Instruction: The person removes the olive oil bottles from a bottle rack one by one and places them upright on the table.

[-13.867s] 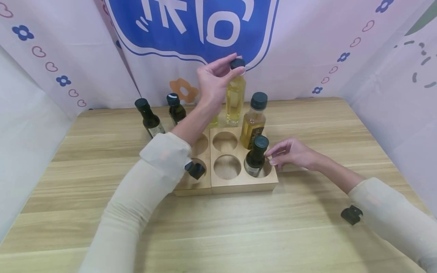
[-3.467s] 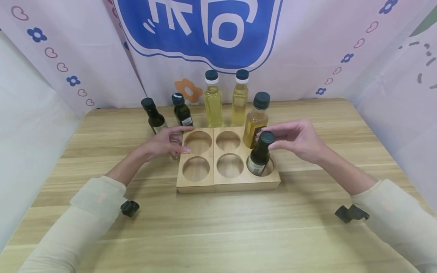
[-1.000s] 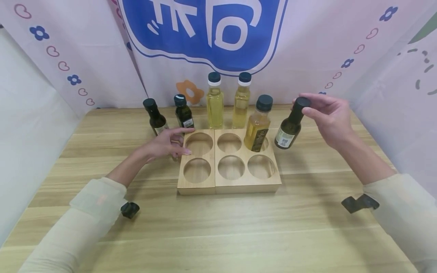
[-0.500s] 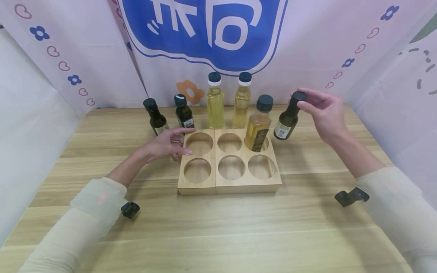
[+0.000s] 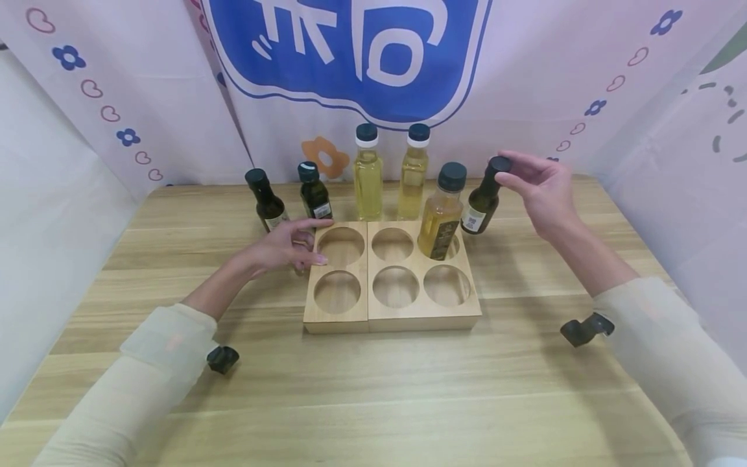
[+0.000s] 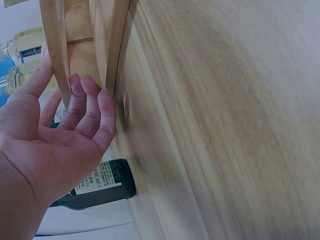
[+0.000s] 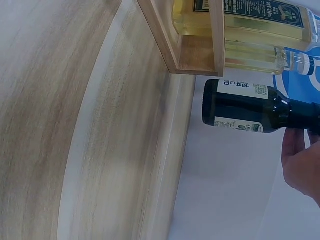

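Observation:
My right hand (image 5: 539, 194) pinches a dark glass bottle (image 5: 481, 207) at its black cap and neck. The bottle tilts slightly, just right of the amber bottle (image 5: 441, 224); in the right wrist view its base appears raised off the table. The amber bottle stands in the back right hole of a wooden bottle rack (image 5: 423, 321). At the rack's left end, my left hand (image 5: 286, 246) grips the top board, its other fingers curled at the open side, as the left wrist view shows. The rack's other round holes hold nothing.
Behind the rack stand two pale yellow oil bottles (image 5: 367, 185). Two dark bottles (image 5: 268, 204) stand at the back left, close to my left hand. A printed cloth (image 5: 502, 97) hangs along the back of the wooden table (image 5: 373, 395).
The right hand has lifted the dark bottle out of the front right hole and carried it back and right, then slightly left. The left hand moved from a yellow bottle to the rack's left end.

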Motion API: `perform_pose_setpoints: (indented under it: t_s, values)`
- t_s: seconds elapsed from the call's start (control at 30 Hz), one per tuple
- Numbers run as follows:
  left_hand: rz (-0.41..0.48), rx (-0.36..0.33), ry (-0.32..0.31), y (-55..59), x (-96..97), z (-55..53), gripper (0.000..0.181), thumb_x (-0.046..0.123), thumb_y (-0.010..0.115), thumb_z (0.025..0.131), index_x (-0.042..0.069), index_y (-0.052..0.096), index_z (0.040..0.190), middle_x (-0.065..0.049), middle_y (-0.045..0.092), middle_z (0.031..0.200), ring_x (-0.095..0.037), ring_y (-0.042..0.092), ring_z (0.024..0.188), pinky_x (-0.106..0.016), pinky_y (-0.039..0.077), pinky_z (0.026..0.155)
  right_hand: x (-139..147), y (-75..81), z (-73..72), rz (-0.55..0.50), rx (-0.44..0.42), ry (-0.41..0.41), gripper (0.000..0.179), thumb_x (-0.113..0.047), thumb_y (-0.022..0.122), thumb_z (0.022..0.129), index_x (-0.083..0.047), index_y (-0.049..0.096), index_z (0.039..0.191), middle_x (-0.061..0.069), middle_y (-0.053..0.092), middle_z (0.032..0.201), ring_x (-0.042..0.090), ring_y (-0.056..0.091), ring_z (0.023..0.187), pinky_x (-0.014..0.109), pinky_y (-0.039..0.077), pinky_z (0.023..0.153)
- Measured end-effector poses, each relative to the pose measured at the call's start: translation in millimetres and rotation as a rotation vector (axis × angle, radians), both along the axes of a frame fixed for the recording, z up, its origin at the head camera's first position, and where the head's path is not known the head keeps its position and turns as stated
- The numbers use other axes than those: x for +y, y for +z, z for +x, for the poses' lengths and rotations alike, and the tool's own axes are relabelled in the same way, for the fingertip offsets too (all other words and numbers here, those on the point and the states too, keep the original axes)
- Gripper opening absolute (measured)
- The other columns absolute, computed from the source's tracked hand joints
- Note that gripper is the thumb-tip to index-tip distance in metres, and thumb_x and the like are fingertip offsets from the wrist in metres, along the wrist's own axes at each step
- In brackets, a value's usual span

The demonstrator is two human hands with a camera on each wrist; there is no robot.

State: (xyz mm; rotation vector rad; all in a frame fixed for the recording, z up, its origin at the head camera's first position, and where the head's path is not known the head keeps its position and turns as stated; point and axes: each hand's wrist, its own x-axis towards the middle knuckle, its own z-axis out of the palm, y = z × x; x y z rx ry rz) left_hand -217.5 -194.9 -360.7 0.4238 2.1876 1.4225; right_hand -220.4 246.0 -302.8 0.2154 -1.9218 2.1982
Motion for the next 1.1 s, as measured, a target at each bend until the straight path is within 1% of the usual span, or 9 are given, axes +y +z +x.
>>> perform_pose_setpoints:
  t_s: [0.27,0.33,0.47,0.63,0.87,1.0,1.1]
  values:
    - [0.006,-0.013,0.012,-1.2,-0.5,-0.4,0.079,0.001,0.078,0.091,0.010,0.040,0.159,-0.010,0.057,0.092,-0.019,0.062,0.068,-0.028,0.055,0.059,-3.7,-6.4,-8.8,0.029,-0.009,-0.013,0.034,0.013,0.075,0.087,-0.005,0.077,0.115,-0.001,0.080,0.098,0.009,0.075,0.094,0.020,0.058,0.093]
    - [0.007,-0.018,0.013,-0.8,-0.7,-0.1,0.079,0.001,0.078,0.091,0.010,0.040,0.159,-0.010,0.057,0.092,-0.019,0.063,0.068,-0.028,0.055,0.059,-5.3,-8.0,-11.3,0.029,-0.008,-0.014,0.035,0.014,0.074,0.087,-0.003,0.076,0.117,-0.001,0.080,0.098,0.009,0.075,0.093,0.020,0.058,0.093]
    - [0.009,-0.021,0.006,0.1,-0.4,0.7,0.079,0.001,0.078,0.091,0.009,0.039,0.160,-0.010,0.057,0.091,-0.020,0.063,0.069,-0.029,0.055,0.058,-8.3,-10.7,-15.7,0.047,-0.015,-0.023,0.036,0.014,0.074,0.087,0.000,0.073,0.121,-0.001,0.080,0.098,0.009,0.075,0.093,0.020,0.058,0.092]
    - [0.012,-0.019,0.001,0.7,0.1,0.8,0.080,0.001,0.078,0.091,0.009,0.038,0.160,-0.009,0.059,0.088,-0.020,0.062,0.069,-0.029,0.055,0.058,-12.1,-13.2,-21.3,0.063,-0.030,-0.033,0.037,0.014,0.074,0.088,0.001,0.072,0.122,-0.002,0.080,0.099,0.009,0.075,0.092,0.020,0.059,0.090]
    - [0.019,-0.031,-0.001,1.3,0.4,0.7,0.080,0.000,0.077,0.091,0.009,0.038,0.160,-0.008,0.057,0.086,-0.019,0.061,0.068,-0.028,0.054,0.057,-17.2,-19.0,-29.8,0.060,-0.059,-0.028,0.041,0.015,0.073,0.088,0.006,0.067,0.127,-0.001,0.079,0.102,0.007,0.074,0.094,0.020,0.058,0.091]
    - [0.018,-0.032,-0.001,0.5,0.2,0.1,0.079,0.000,0.077,0.091,0.009,0.039,0.160,-0.008,0.057,0.085,-0.018,0.060,0.067,-0.028,0.054,0.057,-21.0,-21.9,-34.9,0.070,-0.064,-0.030,0.040,0.014,0.074,0.088,0.004,0.068,0.126,0.002,0.079,0.106,0.007,0.074,0.094,0.021,0.058,0.093]
    - [0.017,-0.031,0.001,0.0,0.2,0.0,0.079,-0.001,0.077,0.091,0.009,0.039,0.160,-0.008,0.056,0.085,-0.018,0.060,0.067,-0.028,0.054,0.057,-24.0,-23.5,-39.1,0.098,-0.069,-0.043,0.040,0.012,0.075,0.088,0.002,0.069,0.126,0.006,0.078,0.112,0.006,0.073,0.096,0.022,0.057,0.095]
